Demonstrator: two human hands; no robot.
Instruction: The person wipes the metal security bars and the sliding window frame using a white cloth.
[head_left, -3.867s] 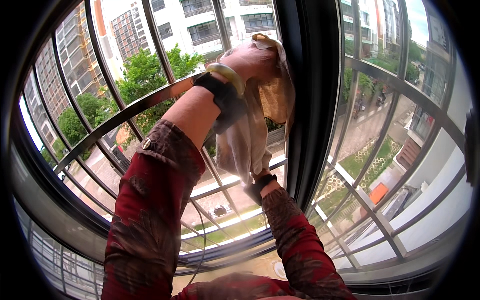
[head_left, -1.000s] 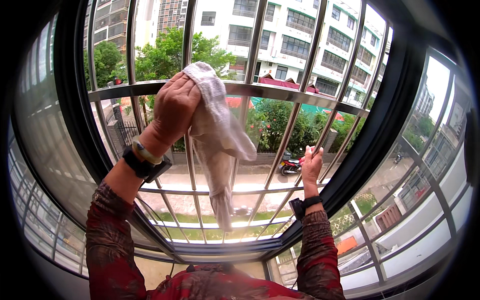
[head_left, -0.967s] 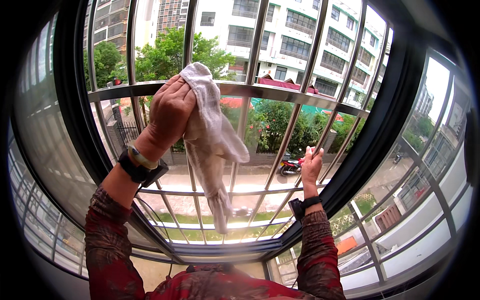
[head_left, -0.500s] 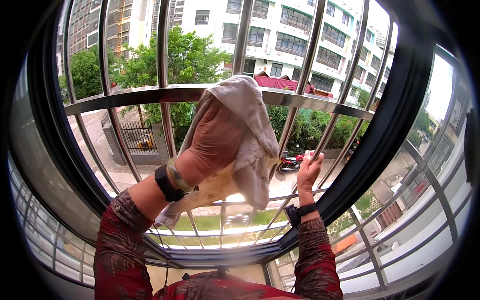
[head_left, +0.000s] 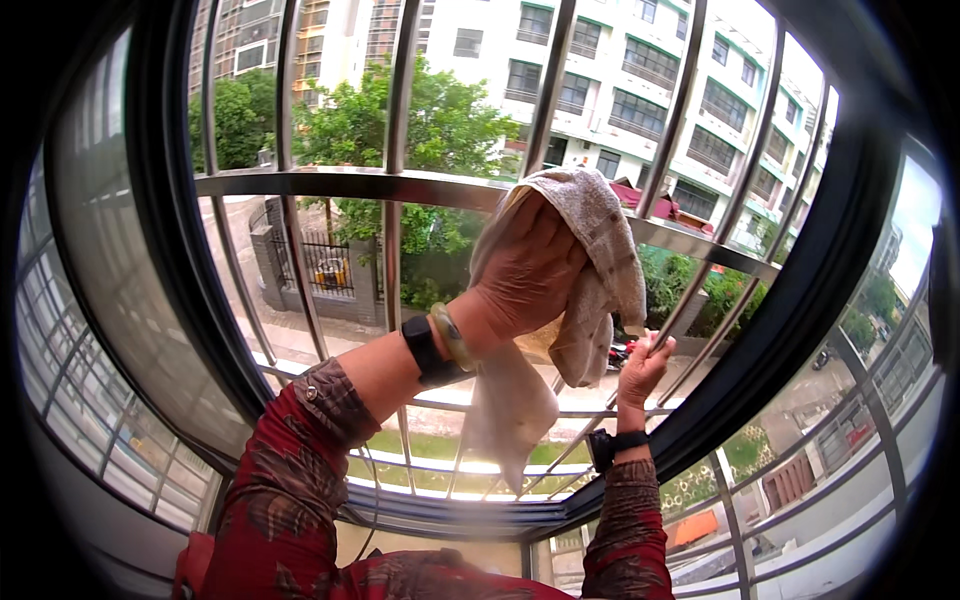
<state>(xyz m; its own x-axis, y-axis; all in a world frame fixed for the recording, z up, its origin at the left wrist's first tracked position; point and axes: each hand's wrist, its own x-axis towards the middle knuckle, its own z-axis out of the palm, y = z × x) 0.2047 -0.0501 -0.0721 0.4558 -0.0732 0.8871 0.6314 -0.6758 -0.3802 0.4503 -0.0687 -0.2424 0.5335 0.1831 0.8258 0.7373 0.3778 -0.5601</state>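
The left hand [head_left: 525,268] bunches its fingers on a pale cloth [head_left: 605,225], their tips hidden beneath it at the horizontal rail [head_left: 350,184], its loose end hanging below them; the right hand [head_left: 640,376], lower and to their right, curls closed around an upright bar [head_left: 690,295]. A slack hold could drop the cloth, and a rightward swing might catch its end on the bar
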